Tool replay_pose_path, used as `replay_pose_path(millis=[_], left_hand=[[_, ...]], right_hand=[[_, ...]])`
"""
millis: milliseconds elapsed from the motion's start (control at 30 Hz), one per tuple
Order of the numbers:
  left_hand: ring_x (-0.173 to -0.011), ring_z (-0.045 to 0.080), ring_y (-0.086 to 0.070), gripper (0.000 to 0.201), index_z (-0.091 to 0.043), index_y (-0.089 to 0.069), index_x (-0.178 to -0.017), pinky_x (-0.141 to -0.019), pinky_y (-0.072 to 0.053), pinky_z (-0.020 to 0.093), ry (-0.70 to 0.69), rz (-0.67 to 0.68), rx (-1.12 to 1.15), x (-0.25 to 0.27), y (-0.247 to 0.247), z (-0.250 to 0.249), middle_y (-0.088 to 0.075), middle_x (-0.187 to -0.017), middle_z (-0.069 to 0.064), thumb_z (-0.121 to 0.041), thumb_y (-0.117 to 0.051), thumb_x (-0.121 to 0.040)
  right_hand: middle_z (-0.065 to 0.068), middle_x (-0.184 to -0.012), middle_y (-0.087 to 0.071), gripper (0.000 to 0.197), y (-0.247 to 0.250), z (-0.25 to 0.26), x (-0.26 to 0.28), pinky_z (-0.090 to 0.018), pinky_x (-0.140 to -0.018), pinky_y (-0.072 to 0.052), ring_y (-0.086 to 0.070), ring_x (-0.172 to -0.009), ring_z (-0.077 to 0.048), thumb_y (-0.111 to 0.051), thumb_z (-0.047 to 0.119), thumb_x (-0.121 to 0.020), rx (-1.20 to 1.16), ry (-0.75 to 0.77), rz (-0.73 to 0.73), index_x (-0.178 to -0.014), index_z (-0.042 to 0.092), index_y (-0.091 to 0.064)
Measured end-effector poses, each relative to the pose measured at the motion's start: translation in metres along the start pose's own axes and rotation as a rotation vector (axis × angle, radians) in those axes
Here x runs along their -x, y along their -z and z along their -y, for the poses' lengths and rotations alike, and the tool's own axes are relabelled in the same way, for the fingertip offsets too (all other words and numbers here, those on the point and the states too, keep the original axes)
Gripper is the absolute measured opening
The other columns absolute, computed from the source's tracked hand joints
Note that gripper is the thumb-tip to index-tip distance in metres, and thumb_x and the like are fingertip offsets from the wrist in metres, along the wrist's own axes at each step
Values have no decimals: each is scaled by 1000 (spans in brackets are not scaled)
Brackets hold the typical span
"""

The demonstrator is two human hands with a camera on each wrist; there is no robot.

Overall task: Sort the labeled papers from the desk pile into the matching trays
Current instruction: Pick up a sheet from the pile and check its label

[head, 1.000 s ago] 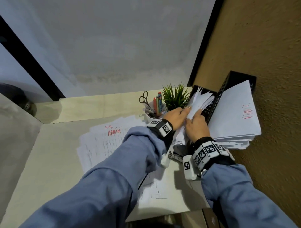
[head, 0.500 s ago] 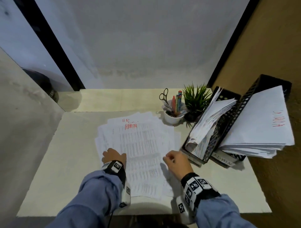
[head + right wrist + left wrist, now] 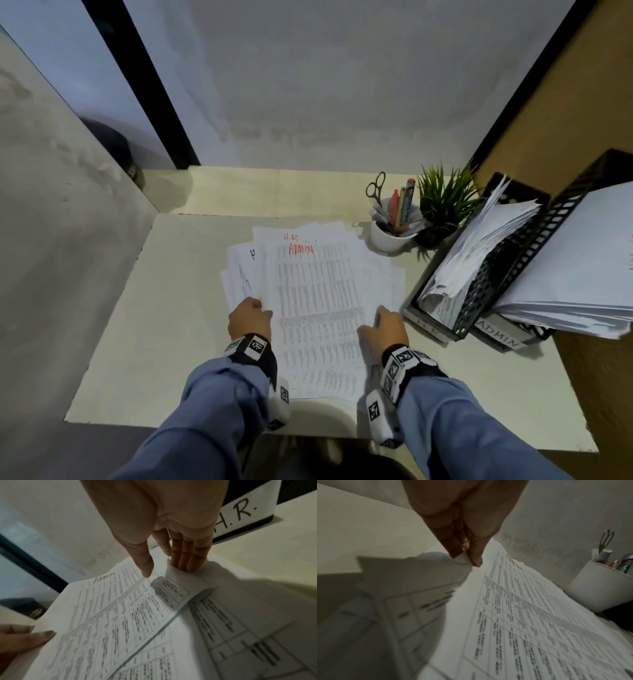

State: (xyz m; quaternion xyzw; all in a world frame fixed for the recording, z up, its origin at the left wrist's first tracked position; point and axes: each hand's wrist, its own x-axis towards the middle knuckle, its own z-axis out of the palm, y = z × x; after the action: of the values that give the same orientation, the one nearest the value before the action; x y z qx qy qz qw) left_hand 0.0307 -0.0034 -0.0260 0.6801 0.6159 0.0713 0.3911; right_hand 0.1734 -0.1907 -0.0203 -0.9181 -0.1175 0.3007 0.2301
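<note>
Both hands take the top sheet of the desk pile by opposite edges, probably so it lifts flat and alone; the left hand pinches its left edge between thumb and fingers, the right hand has fingers tucked under the right edge, thumb on top. The sheet reads "ADMIN" in red — the one beneath it "H.R."; just right of the pile stand the H.R. tray and, beyond it, the ADMIN tray, both already holding papers.
</note>
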Motion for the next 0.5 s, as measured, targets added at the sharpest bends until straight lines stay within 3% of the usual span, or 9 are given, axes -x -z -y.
replay_pose_path(millis=[67, 133, 200, 300, 333, 367, 400, 433, 500], left_hand=[[-100, 33, -62, 29, -3, -64, -115, -84, -45, 29, -92, 11, 42, 0, 3, 3, -66, -110, 15, -7, -62, -87], [-96, 31, -62, 24, -4, -66, -112, -84, -45, 28, -131, 37, 162, 0, 4, 7, -66, -101, 12, -4, -60, -88], [-78, 26, -57, 16, -16, -68, -88, -78, -46, 32, -137, 93, 306, -3, 4, 14, -62, -81, 5, -3, -59, -87], [-67, 21, -44, 41, -28, -60, -61, -78, -40, 31, -150, 184, 428, -10, 5, 25, -51, -56, -11, 4, -56, -86], [-66, 20, -42, 47, -29, -58, -57, -80, -38, 30, -155, 211, 438, -10, 6, 26, -48, -50, -13, 8, -53, -86], [-65, 19, -40, 50, -29, -56, -56, -79, -38, 29, -159, 237, 445, -9, 9, 25, -46, -47, -14, 11, -50, -86], [-63, 18, -40, 50, -28, -56, -58, -77, -38, 27, -163, 269, 449, -7, 12, 23, -46, -45, -14, 13, -48, -86], [-62, 17, -41, 44, -22, -57, -64, -74, -38, 24, -171, 298, 452, -6, 14, 21, -48, -45, -14, 14, -46, -86], [-60, 13, -45, 31, -11, -57, -73, -69, -39, 22, -184, 325, 466, -4, 15, 19, -53, -49, -13, 14, -45, -86]], right_hand=[[-7, -87, -42, 29, -1, 1, -4, -24, -57, -29, -39, -76, -18, -61, 16, -80, -43, -11, -19, -69, 14, -34], [-7, -82, -41, 34, 1, 3, -6, -25, -48, -23, -37, -69, -18, -62, 13, -78, -61, -7, -40, -63, 14, -31], [-7, -79, -39, 34, 3, 5, -7, -25, -47, -22, -35, -66, -17, -64, 13, -76, -111, 14, -62, -64, 12, -33], [-5, -83, -39, 38, 5, 9, -12, -24, -50, -27, -40, -74, -18, -73, 23, -72, -223, 30, -79, -63, 16, -37], [-5, -88, -42, 31, 7, 12, -14, -24, -54, -31, -43, -79, -19, -75, 28, -72, -267, 30, -60, -68, 20, -45], [-7, -96, -46, 23, 10, 14, -14, -25, -63, -38, -49, -88, -22, -76, 32, -73, -322, 43, -37, -82, 23, -56], [-9, -108, -51, 37, 12, 16, -14, -26, -77, -42, -52, -101, -24, -77, 32, -74, -381, 39, -6, -105, 19, -62], [-9, -119, -53, 54, 13, 18, -15, -27, -88, -41, -52, -113, -24, -78, 29, -74, -454, 18, 15, -121, 12, -58], [-7, -126, -54, 58, 14, 22, -14, -29, -94, -40, -49, -120, -23, -81, 22, -72, -549, -13, 3, -123, 8, -55]])
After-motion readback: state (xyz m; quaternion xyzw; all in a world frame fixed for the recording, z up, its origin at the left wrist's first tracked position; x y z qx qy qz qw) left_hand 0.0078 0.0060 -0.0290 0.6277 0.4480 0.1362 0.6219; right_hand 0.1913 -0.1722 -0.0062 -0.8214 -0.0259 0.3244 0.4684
